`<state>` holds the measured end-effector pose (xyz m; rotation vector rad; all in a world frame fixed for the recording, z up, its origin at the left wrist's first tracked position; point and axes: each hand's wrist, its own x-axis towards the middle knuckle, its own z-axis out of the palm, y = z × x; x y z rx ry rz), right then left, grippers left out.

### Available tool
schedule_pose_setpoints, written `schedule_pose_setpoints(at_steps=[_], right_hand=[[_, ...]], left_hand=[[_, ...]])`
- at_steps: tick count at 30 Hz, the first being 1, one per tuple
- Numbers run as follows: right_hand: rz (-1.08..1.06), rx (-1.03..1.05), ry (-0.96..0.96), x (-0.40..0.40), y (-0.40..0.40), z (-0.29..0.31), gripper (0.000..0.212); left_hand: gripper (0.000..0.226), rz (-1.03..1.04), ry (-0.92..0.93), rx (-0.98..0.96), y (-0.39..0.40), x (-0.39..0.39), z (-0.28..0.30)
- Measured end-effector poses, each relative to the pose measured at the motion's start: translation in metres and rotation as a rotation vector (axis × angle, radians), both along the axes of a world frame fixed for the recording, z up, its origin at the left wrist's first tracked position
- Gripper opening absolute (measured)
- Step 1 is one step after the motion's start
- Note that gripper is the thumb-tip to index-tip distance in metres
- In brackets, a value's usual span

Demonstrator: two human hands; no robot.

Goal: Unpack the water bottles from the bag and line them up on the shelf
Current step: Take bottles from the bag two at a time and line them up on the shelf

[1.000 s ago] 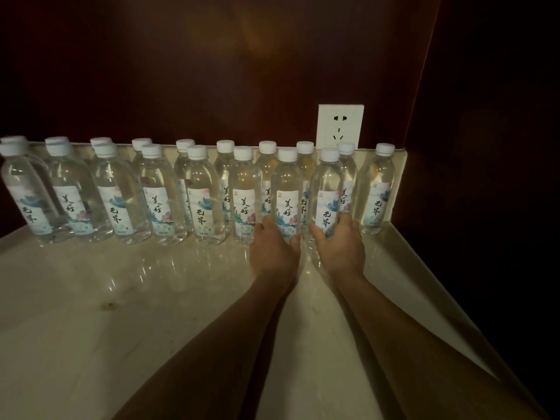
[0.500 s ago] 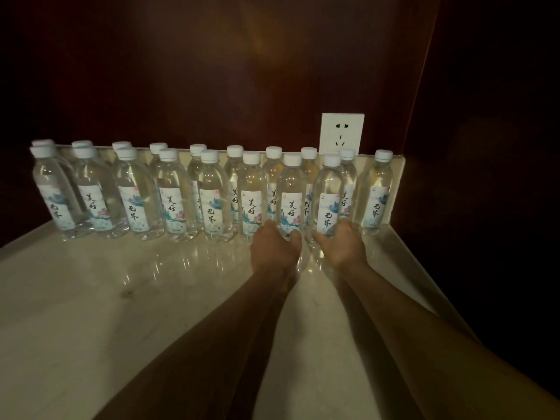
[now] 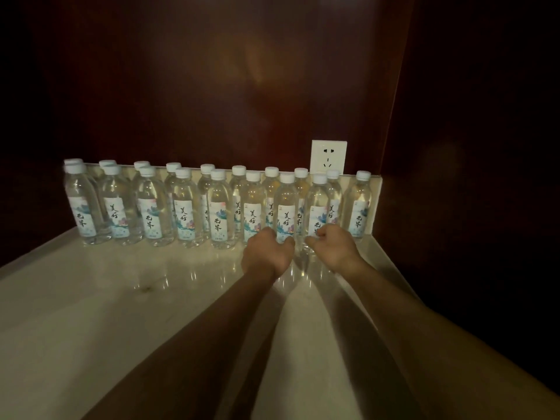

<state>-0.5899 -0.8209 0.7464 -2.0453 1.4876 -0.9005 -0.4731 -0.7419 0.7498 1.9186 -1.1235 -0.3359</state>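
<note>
Water bottles (image 3: 151,207) stand upright in two staggered rows along the back of the glossy shelf (image 3: 91,298). The left hand (image 3: 268,253) grasps one bottle's (image 3: 286,207) base; the right hand (image 3: 331,248) curls around its neighbour (image 3: 318,204), below a wall socket (image 3: 328,156).

Both bare forearms reach forward from the lower edge of view and draw together toward the wall socket (image 3: 328,157). The left hand (image 3: 268,253) sits below and to the left of that socket, back of the hand up, fingers curled forward and down. The right hand (image 3: 331,249) lies directly below the socket, just beside the left but apart from it, knuckles raised, fingers loosely bent, thumb (image 3: 312,241) pointing inward.
</note>
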Motion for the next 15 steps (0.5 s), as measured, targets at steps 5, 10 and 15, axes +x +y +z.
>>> schedule_pose_setpoints(at_steps=[5,10,15], right_hand=[[0.037,-0.030,-0.023,0.012,0.038,0.019,0.031],[0.056,-0.073,-0.110,0.037,0.103,0.031,0.021],[0.176,-0.118,-0.223,0.079,0.198,0.033,0.015]], left_hand=[[0.048,-0.003,0.021,-0.114,0.044,0.013,0.021],[0.045,0.014,0.007,-0.213,0.115,0.038,0.031],[0.040,0.107,0.012,-0.258,0.203,0.074,0.028]])
